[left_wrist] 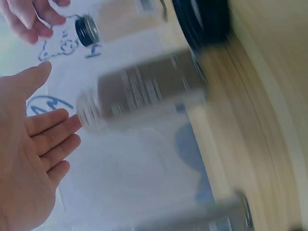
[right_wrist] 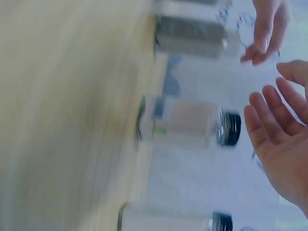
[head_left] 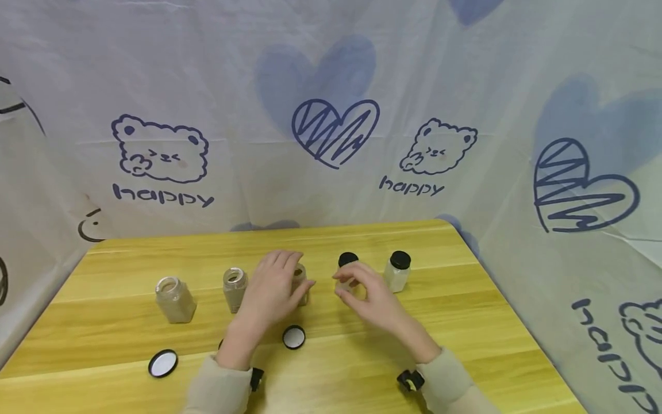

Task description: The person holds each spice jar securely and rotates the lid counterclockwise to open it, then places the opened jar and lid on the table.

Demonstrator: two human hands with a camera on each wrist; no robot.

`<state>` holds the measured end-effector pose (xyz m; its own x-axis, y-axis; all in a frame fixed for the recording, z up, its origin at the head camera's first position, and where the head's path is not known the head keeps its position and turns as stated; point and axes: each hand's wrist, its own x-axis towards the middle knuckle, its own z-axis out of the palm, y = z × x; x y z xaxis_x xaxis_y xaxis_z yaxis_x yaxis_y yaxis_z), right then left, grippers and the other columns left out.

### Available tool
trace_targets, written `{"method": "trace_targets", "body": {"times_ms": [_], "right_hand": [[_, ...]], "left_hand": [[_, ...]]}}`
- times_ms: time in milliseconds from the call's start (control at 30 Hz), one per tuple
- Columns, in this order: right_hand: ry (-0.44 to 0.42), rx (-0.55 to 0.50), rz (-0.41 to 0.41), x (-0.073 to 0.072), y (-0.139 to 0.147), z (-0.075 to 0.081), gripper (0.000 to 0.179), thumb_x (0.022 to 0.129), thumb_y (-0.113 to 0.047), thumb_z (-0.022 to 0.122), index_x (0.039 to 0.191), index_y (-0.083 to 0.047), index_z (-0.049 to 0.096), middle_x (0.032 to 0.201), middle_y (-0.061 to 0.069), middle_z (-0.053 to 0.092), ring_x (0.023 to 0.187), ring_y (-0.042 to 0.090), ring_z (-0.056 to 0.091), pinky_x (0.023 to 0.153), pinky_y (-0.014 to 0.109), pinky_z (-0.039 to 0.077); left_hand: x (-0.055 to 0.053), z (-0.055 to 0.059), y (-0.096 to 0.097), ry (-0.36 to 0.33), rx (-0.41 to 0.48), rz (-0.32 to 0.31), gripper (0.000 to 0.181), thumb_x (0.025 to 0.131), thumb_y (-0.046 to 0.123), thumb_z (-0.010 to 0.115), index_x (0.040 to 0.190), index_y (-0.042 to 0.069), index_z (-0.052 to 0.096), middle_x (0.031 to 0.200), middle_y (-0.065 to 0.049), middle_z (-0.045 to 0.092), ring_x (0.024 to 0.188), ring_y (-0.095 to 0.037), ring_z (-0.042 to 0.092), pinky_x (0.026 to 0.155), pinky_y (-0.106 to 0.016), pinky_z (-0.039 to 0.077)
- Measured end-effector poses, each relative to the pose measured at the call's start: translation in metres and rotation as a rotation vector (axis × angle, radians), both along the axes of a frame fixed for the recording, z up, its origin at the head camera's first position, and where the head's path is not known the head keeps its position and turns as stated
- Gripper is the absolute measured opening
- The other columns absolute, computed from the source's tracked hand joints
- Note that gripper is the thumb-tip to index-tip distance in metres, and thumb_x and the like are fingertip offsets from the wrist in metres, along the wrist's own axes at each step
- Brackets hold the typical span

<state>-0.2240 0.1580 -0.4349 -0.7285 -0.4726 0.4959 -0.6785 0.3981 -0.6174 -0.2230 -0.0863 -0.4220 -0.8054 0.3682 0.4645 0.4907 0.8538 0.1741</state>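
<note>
My left hand [head_left: 271, 287] is beside an uncapped glass jar [head_left: 300, 287] with greyish-brown contents, partly hidden behind it. In the left wrist view, that hand's fingers [left_wrist: 53, 139] are fairly straight, close to the jar's bare neck; whether they touch it I cannot tell. My right hand [head_left: 369, 293] is in front of a jar with a black lid [head_left: 348, 259] and pale contents. The right wrist view has this capped jar [right_wrist: 180, 122] just apart from the loosely bent fingers [right_wrist: 262, 125]. Neither hand holds anything.
Two more uncapped jars [head_left: 176, 302] [head_left: 235, 290] stand to the left. Another capped jar [head_left: 397, 271] is at the right. Black lids with white linings [head_left: 162, 363] [head_left: 293, 337] lie on the wooden table [head_left: 331, 379]; a further dark edge shows by the left wrist. Printed cloth [head_left: 233, 86] hangs behind.
</note>
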Motion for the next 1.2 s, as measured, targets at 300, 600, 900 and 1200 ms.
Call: {"method": "trace_targets", "body": {"times_ms": [300,600,900,1200], "right_hand": [[-0.042,-0.062,-0.246,-0.027,0.021,0.003,0.03,0.098,-0.008,0.073,0.127,0.001,0.067,0.125,0.015,0.064,0.11,0.034,0.066,0.092,0.05,0.061],[-0.206,-0.009,-0.249,-0.041,0.019,-0.007,0.037,0.101,-0.01,0.069,0.136,0.001,0.064,0.135,0.017,0.061,0.119,0.035,0.062,0.1,0.05,0.058],[-0.297,-0.015,-0.216,-0.048,0.014,-0.008,0.038,0.104,-0.011,0.066,0.14,-0.001,0.062,0.133,0.016,0.063,0.122,0.032,0.062,0.104,0.044,0.056],[-0.321,-0.034,-0.187,-0.047,0.02,-0.009,0.038,0.102,-0.01,0.068,0.138,0.001,0.062,0.134,0.016,0.063,0.123,0.032,0.062,0.106,0.047,0.055]], "left_hand": [[0.002,-0.004,0.059,-0.008,-0.036,0.024,0.061,0.098,0.044,0.073,0.136,-0.002,0.061,0.13,-0.015,0.066,0.125,-0.033,0.058,0.116,-0.046,0.044],[-0.01,-0.018,0.096,-0.025,0.015,0.098,0.055,0.097,0.041,0.074,0.128,-0.003,0.064,0.121,-0.016,0.068,0.12,-0.033,0.06,0.114,-0.045,0.044],[-0.024,-0.026,0.096,-0.06,0.029,0.142,0.056,0.096,0.041,0.076,0.127,-0.004,0.064,0.121,-0.018,0.068,0.12,-0.033,0.061,0.113,-0.044,0.046],[-0.027,-0.034,0.096,-0.126,-0.009,0.13,0.054,0.097,0.046,0.073,0.118,-0.003,0.067,0.111,-0.016,0.069,0.111,-0.033,0.062,0.107,-0.045,0.049]]}}
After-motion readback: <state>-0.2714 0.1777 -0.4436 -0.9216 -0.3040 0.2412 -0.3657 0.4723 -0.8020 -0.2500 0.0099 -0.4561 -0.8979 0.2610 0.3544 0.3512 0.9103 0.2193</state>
